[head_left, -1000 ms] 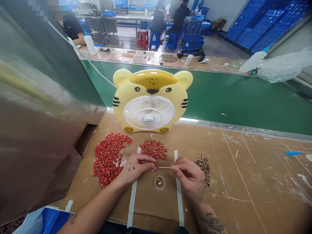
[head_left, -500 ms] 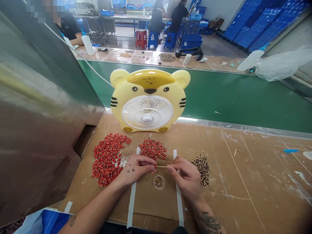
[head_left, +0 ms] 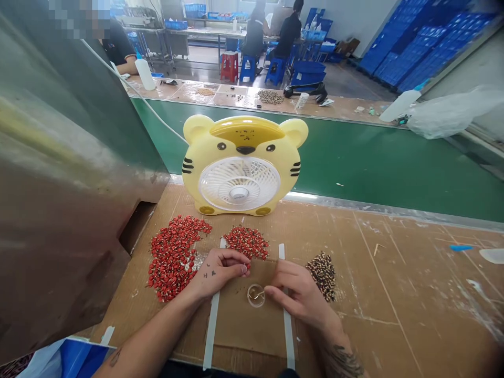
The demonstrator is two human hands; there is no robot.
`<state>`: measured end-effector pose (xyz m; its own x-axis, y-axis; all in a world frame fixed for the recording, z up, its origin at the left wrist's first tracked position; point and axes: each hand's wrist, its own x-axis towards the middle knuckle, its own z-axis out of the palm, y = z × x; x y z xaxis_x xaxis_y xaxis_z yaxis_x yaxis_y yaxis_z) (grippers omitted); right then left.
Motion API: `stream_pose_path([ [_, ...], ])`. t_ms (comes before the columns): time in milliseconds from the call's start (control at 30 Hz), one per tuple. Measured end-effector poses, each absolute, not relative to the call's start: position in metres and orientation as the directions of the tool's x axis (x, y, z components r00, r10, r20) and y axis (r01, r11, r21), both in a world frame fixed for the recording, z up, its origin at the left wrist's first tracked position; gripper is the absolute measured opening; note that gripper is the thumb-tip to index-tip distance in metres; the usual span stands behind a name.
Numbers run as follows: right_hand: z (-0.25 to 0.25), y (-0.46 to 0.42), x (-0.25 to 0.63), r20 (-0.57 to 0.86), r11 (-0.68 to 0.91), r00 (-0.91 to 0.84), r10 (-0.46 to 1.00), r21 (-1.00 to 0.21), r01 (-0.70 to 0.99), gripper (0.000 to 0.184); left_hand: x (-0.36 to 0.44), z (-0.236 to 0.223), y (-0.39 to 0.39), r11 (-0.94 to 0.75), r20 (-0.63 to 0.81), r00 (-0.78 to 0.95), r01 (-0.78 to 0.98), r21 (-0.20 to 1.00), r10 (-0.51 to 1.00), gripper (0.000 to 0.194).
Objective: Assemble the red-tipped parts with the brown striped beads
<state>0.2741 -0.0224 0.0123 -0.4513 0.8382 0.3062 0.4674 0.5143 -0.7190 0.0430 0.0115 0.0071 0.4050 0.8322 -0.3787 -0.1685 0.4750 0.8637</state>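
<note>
A small red piece [head_left: 248,266] sits pinched between the left hand [head_left: 218,271]'s thumb and fingers; the right hand [head_left: 300,292]'s fingertips clamp a thin stick [head_left: 260,295] (its end at the clear round cup [head_left: 251,303]). Beyond stands a tiger-faced fan [head_left: 241,178].

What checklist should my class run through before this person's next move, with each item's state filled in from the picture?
1. Left hand has a small red piece at its fingertips: ok.
2. Right hand pinches a thin stick at the cup: ok.
3. Cup sits upright on the cardboard, between the tape strips: ok.
4. Stick's tip is wet: cannot tell, too small to see.
5. Red piece is fully visible for inspection: not ok, the fingers partly hide it.
6. Large red pile and smaller red pile lie apart from the dark pile: ok.
</note>
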Motion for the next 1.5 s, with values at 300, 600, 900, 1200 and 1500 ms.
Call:
stream_pose_path([
  [300,0.023,-0.005,0.320,0.087,0.299,-0.298,0.951,-0.516,0.803,0.014,0.041,0.001,0.012,0.447,-0.350,0.398,-0.182,0.876,0.848,0.016],
  [600,0.010,0.005,0.305,-0.045,0.314,-0.351,0.935,-0.351,0.882,0.019,0.040,0.004,0.013,0.430,-0.331,0.389,-0.200,0.880,0.860,0.018],
  [900,0.009,0.007,0.311,0.063,0.290,-0.290,0.955,-0.405,0.867,0.017,0.040,0.000,0.012,0.430,-0.304,0.425,-0.240,0.870,0.853,0.019],
  [1200,0.020,0.008,0.332,-0.039,0.195,-0.246,0.968,-0.498,0.845,0.016,0.041,-0.001,0.013,0.441,-0.320,0.421,-0.230,0.867,0.849,0.016],
  [1500,0.023,0.006,0.310,-0.185,0.276,-0.349,0.919,-0.332,0.902,0.026,0.042,-0.003,0.014,0.436,-0.310,0.426,-0.239,0.868,0.850,0.015],
])
